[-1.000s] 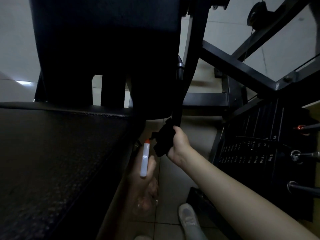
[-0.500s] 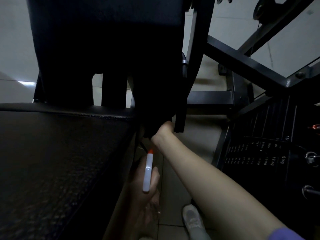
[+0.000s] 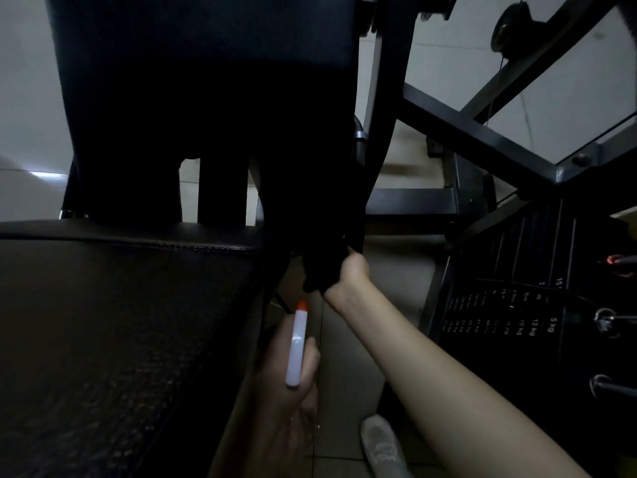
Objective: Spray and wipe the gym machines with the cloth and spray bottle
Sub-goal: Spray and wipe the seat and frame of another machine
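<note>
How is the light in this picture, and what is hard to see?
Head view: dim overall; the back pad is nearly black, so the dark cloth in the right hand merges with it; the white spray bottle in the left hand stands out; glare marks the floor tiles at left.

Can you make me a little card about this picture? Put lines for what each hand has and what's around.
place: gym with a tiled floor
left hand: holds the spray bottle, orange tip pointing away from the person
right hand: grips the dark cloth at the bottom end of the black post
seat: black pad on the left
weights: stack with kg labels on the right
shoe: grey, at the bottom
</note>
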Tool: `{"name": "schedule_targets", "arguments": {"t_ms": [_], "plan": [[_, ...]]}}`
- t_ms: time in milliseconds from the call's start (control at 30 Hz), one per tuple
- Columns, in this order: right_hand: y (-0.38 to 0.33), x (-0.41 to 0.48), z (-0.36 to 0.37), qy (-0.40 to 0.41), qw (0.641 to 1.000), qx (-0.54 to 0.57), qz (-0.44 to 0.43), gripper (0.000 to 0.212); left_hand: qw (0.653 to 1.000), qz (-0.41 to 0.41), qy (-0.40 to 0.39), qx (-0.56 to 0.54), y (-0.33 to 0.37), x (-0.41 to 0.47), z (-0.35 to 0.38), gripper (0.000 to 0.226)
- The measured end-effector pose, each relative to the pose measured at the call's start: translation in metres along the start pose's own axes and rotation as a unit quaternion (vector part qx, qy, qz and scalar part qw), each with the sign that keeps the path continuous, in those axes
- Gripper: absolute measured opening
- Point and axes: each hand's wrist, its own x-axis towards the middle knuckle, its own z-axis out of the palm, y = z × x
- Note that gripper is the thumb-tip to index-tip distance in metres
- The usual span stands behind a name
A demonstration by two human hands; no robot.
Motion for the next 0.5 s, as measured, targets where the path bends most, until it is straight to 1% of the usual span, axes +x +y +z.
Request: {"name": "schedule_targets", "arguments": {"t_ms": [33,133,233,300,400,500], "plan": [[-0.006,0.000,-0.007,-0.011,1.000,-0.008,-0.002,0.039,1.000,-0.010,-0.003,0.010,0.002,0.004,0.000,0.022],[-0.034,-0.013,-0.024,0.000,0.999,-0.046,-0.022,0.044,0.999,-0.036,-0.007,0.006,0.007,0.012,0.005,0.023],[-0.053,-0.016,-0.030,0.048,0.994,-0.076,-0.067,0.038,0.998,-0.058,-0.013,-0.023,0.015,0.023,0.016,0.024],[-0.061,-0.014,-0.033,0.082,0.991,-0.078,-0.074,0.035,0.997,-0.058,-0.025,-0.034,0.019,0.032,0.022,0.022],[-0.070,-0.015,-0.039,0.108,0.989,-0.084,-0.058,0.044,0.995,-0.051,-0.048,-0.075,0.026,0.045,0.032,0.025],[-0.078,-0.016,-0.040,0.113,0.987,-0.094,-0.070,0.041,0.991,-0.063,-0.031,-0.116,0.033,0.060,0.041,0.025]]}}
